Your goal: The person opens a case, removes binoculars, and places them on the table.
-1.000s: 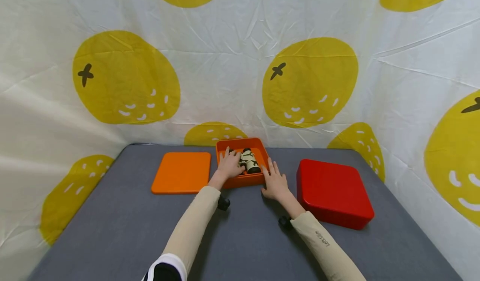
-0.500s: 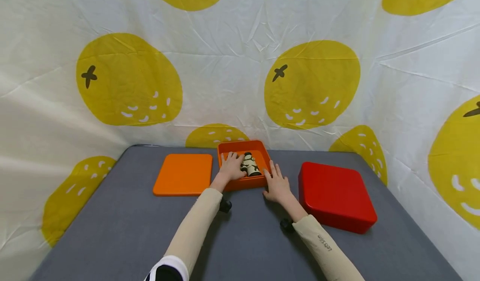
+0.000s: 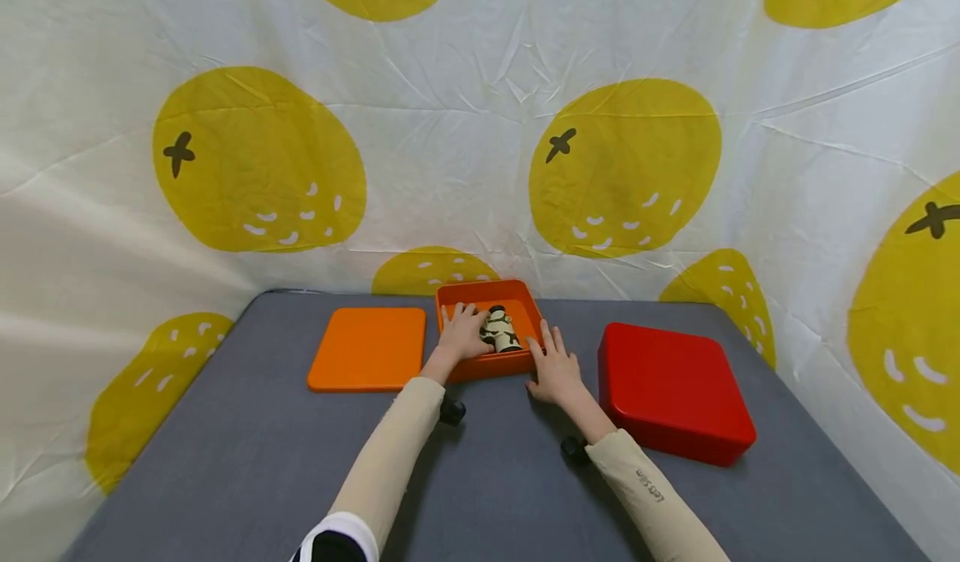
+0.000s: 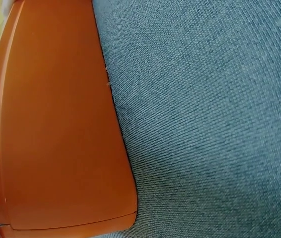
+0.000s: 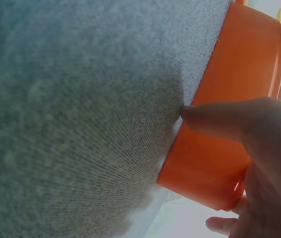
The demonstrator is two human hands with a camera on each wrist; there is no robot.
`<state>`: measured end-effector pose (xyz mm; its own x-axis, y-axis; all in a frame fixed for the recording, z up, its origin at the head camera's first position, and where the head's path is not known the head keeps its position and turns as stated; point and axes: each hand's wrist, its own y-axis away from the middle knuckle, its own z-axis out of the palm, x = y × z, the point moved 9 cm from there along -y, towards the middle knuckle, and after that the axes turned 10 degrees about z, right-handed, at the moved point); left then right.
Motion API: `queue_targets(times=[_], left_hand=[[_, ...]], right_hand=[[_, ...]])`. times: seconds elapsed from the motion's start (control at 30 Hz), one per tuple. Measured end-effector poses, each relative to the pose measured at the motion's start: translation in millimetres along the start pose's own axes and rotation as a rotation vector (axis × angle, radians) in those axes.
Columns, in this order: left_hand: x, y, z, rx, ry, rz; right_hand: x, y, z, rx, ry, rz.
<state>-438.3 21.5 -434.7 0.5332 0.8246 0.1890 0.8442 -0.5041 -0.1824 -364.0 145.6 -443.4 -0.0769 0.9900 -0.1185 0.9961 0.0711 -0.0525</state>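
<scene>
Camouflage-patterned binoculars lie in an open orange box at the back of the table. My left hand reaches over the box's front left side and holds the binoculars from their left, covering part of them. Its fingertips are hard to make out. At the box's front right corner rests my right hand, fingers stretched forward along the right side. In the right wrist view the thumb lies against the orange wall. The left wrist view shows mostly the box's front wall.
A flat orange lid lies left of the box. To the right stands a red box, smooth side up. Grey cloth covers the table, and a white curtain with yellow fruit prints hangs behind and at the sides.
My left hand has shifted slightly within the box, and the binoculars sit a little differently beside it. The right hand keeps its place at the corner.
</scene>
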Motion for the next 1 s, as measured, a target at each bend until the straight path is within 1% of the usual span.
queue_targets(times=[0.17,0.33,0.5,0.67,0.73,0.87,1.0], left_hand=[[1.7,-0.7,-1.0,0.021,-0.014,0.007],[3.2,0.6,-6.2,0.059,-0.042,0.016],[4.0,4.0,-13.9,0.124,-0.099,0.036],[8.3,5.0,-23.8,0.201,-0.17,0.068],[9.8,4.4,-26.6,0.222,-0.192,0.079],[11.6,2.1,-29.3,0.231,-0.224,0.088],[12.1,0.7,-29.9,0.218,-0.239,0.085]], right_hand=[[1.3,0.6,-0.9,0.0,0.008,0.009],[1.5,0.5,-1.0,-0.003,0.012,0.013],[-0.2,-0.2,-0.8,-0.003,0.013,0.003],[2.2,-4.4,2.7,-0.03,0.0,0.011],[3.5,-6.4,4.1,-0.041,0.001,0.015],[4.0,-9.0,3.4,-0.038,0.004,0.011],[3.9,-9.2,0.8,-0.034,0.001,0.007]])
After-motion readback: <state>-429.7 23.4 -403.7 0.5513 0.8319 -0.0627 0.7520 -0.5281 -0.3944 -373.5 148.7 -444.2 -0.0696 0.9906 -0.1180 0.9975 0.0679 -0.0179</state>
